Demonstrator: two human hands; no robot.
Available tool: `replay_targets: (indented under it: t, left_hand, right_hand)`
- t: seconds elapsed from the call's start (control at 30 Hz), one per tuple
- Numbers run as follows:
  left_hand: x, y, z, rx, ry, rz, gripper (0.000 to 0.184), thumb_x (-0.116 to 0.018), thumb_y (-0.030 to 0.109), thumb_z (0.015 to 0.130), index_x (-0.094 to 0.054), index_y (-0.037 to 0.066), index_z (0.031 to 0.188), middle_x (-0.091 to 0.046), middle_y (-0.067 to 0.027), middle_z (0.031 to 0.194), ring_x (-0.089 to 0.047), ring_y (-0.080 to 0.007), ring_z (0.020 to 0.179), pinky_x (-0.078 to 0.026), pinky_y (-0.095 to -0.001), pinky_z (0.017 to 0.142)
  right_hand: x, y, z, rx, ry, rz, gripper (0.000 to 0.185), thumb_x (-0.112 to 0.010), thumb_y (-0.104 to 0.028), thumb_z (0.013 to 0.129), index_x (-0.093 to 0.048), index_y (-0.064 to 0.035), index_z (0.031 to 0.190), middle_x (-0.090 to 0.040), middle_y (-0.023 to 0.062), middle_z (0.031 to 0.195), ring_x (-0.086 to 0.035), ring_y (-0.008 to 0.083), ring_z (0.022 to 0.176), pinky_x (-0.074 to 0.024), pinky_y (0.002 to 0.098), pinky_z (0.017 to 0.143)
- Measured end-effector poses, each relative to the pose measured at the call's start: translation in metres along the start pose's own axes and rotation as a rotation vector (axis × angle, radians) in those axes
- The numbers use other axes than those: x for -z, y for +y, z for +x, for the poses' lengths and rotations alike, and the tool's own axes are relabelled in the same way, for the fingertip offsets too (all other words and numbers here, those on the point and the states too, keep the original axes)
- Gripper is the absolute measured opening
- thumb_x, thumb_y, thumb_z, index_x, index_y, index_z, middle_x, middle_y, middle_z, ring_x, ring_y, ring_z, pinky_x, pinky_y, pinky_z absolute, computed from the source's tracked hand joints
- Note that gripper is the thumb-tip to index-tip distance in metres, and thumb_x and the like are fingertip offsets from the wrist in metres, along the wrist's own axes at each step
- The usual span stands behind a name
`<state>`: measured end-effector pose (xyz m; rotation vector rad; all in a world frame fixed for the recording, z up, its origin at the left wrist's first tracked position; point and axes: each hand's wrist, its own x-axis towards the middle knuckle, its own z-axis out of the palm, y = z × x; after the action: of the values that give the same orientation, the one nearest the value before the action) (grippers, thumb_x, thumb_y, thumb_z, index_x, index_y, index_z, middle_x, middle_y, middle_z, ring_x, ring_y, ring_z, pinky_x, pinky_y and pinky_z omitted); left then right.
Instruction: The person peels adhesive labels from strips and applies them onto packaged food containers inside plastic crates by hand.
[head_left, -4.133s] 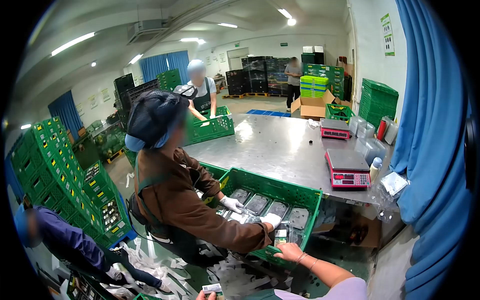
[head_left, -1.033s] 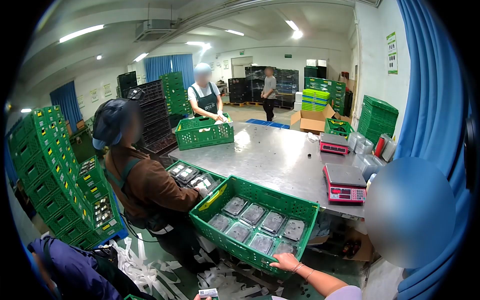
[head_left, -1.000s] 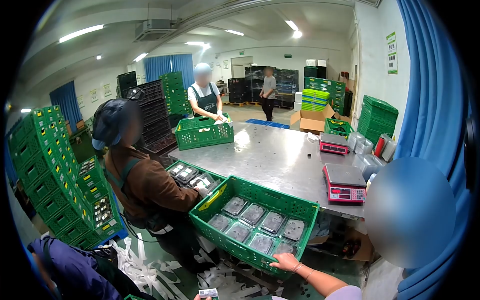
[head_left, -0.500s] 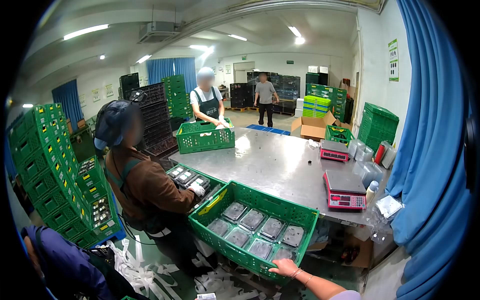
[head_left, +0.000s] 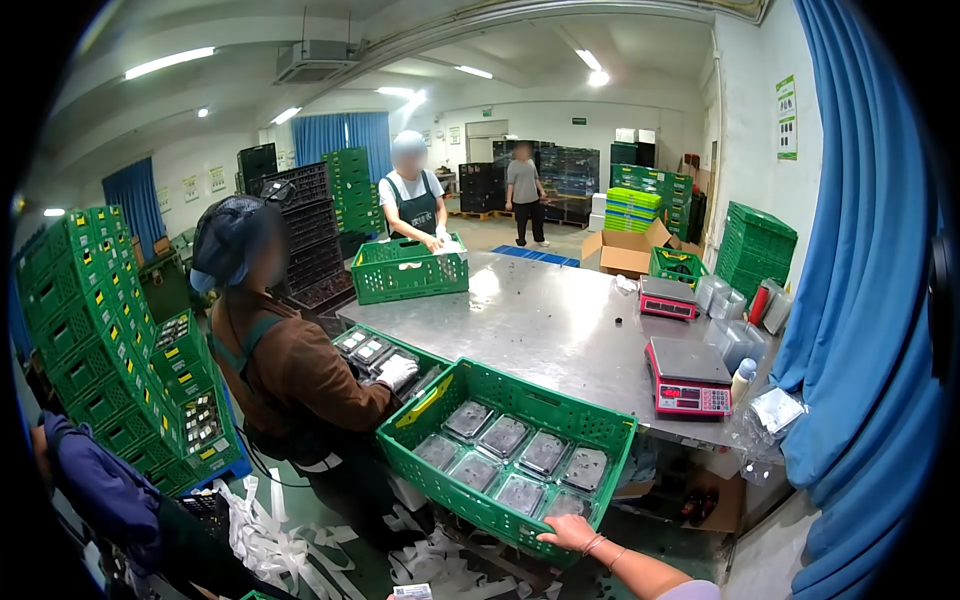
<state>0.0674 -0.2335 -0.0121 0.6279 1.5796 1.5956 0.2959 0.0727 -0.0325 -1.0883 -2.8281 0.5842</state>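
Note:
My right hand (head_left: 568,533) grips the near right corner of a green plastic crate (head_left: 505,382), with its fingers closed on the rim. Inside the crate, several clear lidded plastic boxes (head_left: 503,437) with dark contents lie flat in two rows. The crate sits tilted beside the metal table's near edge. At the bottom edge of the view, a small white labelled item (head_left: 412,592) shows only in part. My left hand is out of view.
Left of my crate, a person in a brown jacket (head_left: 310,360) works over another crate of boxes. Across the metal table (head_left: 530,310), a person in an apron (head_left: 412,200) handles a green crate (head_left: 410,272). Red scales (head_left: 688,378) stand right; white strips (head_left: 270,540) litter the floor.
My right hand and its crate stay nearly still. The person in purple at lower left has shifted and shows more of the body. The person at the back has changed stance.

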Motion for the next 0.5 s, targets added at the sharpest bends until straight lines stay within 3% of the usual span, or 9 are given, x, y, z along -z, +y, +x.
replay_targets:
  t: [0.43,0.5]
  left_hand:
    - [0.004,-0.004,-0.005,0.001,0.0,-0.011,0.025,-0.059,0.008,0.082,-0.052,0.002,0.106,-0.056,-0.004,0.089,-0.05,-0.0101,0.074,-0.043,-0.0249,0.063]
    - [0.002,-0.006,-0.006,0.002,0.0,-0.008,0.025,-0.059,0.008,0.082,-0.052,0.002,0.106,-0.056,-0.0041,0.089,-0.05,-0.0102,0.074,-0.043,-0.025,0.063]
  right_hand:
    - [-0.003,0.003,0.002,0.001,-0.01,-0.019,0.04,-0.053,-0.046,0.077,-0.058,-0.008,0.09,-0.061,0.0179,0.079,-0.058,0.0368,0.077,-0.0458,0.0457,0.067]
    - [-0.01,0.01,0.004,0.023,0.004,-0.032,0.045,-0.051,-0.052,0.078,-0.056,-0.0089,0.09,-0.06,0.0185,0.073,-0.058,0.0372,0.073,-0.0459,0.0463,0.064]
